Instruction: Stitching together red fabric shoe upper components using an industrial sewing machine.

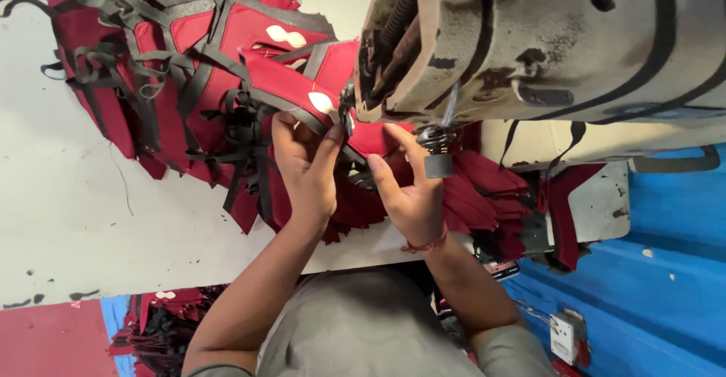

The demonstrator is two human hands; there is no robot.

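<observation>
Fingers of the left hand pinched down on a red fabric piece, thumb and fingertips clamped on its edge right where it feeds under the sewing machine head. Right hand just beside it, fingers curled and pressing the same piece from the other side, thumb up against the cloth near the needle area. Both hands close together, almost touching, with the fabric gripped between them. Red thread bracelet on the right wrist.

Fabric piece itself: deep red, stiff-looking, edged with black binding tape, a couple of pale oval patches showing on top. Sits directly above and ahead of the hands, running up and left from the fingertips. Needle itself hidden behind the machine, so can't tell exactly where the stitch lands.

Further out: big heap of the same red pieces with black straps piled up on the left side of the white worktable, straps dangling everywhere. Another bunch of finished red pieces stacked to the right of the hands, under the machine arm. Machine head pretty worn, grimy cream paint, black knob with spring hanging just over the right hand. Grey shirt below, blue panel off to the right, more red scraps down under the table edge.
</observation>
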